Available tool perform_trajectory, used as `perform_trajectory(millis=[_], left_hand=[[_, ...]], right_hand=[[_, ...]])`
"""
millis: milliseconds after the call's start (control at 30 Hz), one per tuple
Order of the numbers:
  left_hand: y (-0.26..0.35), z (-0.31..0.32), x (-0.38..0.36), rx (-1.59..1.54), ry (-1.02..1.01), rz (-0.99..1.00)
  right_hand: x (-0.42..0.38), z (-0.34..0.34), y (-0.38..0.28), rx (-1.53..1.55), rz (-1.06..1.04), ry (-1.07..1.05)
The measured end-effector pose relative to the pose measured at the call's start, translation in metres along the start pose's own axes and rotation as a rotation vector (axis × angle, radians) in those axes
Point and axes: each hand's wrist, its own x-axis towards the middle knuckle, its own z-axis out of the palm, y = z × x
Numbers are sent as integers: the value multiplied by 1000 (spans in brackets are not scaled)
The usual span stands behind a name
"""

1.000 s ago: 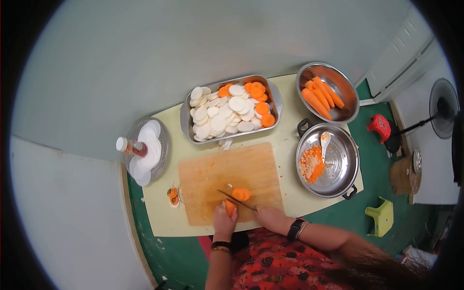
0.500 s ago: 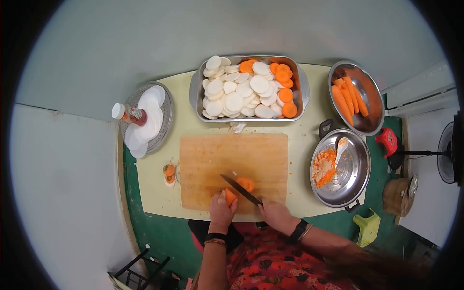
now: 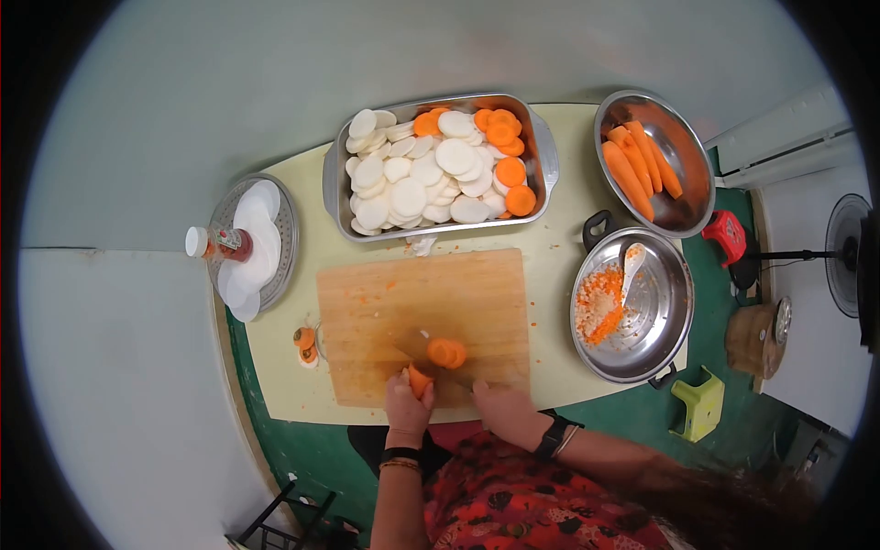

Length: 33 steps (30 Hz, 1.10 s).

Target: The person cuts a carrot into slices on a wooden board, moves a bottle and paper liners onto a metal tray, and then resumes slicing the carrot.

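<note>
My left hand (image 3: 407, 405) grips a piece of carrot (image 3: 420, 381) against the near part of the wooden cutting board (image 3: 394, 293). In my right hand (image 3: 510, 414) is the handle of a kitchen knife (image 3: 461, 382); its blade is smeared by motion and lies close beside the carrot piece. Several round carrot slices (image 3: 446, 352) rest in a small pile just beyond the blade. Carrot ends (image 3: 304, 339) sit left of the board.
Behind the board stands a metal tray (image 3: 551, 160) of white and carrot slices. At right are a bowl (image 3: 698, 174) of whole carrots and a two-handled pan (image 3: 676, 316) with chopped bits and a spoon (image 3: 632, 266). A bottle (image 3: 229, 244) lies on the left plate (image 3: 290, 229).
The knife has moved and its blade now looks blurred beside the carrot piece. Both hands still hold what they held. The whole view has shifted and turned slightly.
</note>
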Motion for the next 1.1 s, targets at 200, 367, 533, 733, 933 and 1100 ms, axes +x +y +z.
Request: perform_trajectory(millis=[200, 367, 533, 733, 933, 1100], left_hand=[[3, -5, 2, 0, 29, 48], [1, -2, 1, 6, 85, 107], [-2, -1, 0, 26, 86, 155], [1, -1, 0, 30, 112, 229], [8, -10, -7, -70, 132, 248], [20, -23, -2, 17, 131, 280]], right_hand=[[-6, 6, -9, -83, 13, 25], [-9, 6, -7, -20, 57, 29], [-15, 8, -3, 28, 7, 216], [-24, -1, 15, 79, 85, 299], [-39, -13, 27, 202, 310, 309], [-39, -3, 32, 207, 306, 365]])
